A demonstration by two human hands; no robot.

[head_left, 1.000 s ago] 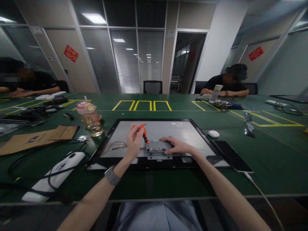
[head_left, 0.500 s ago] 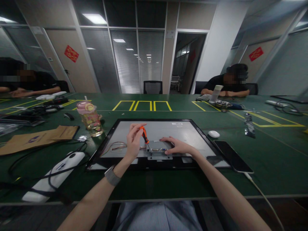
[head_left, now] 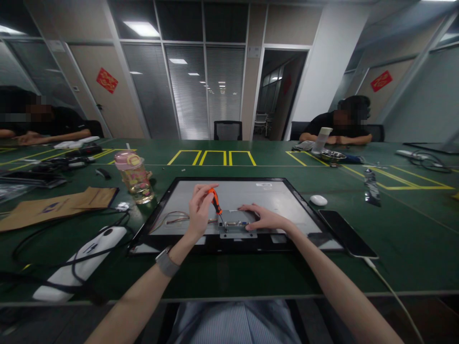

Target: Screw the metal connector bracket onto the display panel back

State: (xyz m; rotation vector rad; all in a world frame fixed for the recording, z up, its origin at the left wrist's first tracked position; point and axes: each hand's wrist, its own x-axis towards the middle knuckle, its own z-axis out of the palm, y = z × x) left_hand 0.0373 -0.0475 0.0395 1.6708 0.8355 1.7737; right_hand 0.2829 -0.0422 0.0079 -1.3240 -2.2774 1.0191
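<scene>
My left hand (head_left: 199,210) is closed on an orange and black screwdriver (head_left: 215,202), held tilted with its tip down at the front of a metal bracket (head_left: 238,234). This bracket carries several ports and sits near the lower edge of a flat display panel (head_left: 287,200), which lies back side up in a black frame. Across from the screwdriver, my right hand (head_left: 263,218) rests with fingers curved around the bracket's right side, gripping it. Thin wires (head_left: 175,216) run over the panel to the left of my left hand.
Left of the panel are a pink-lidded bottle (head_left: 134,177), a brown paper bag (head_left: 60,206) and a white power strip (head_left: 81,263) with black cables. To the right lie a phone (head_left: 347,233) on a cable and a white case (head_left: 318,199). Two people sit across the table.
</scene>
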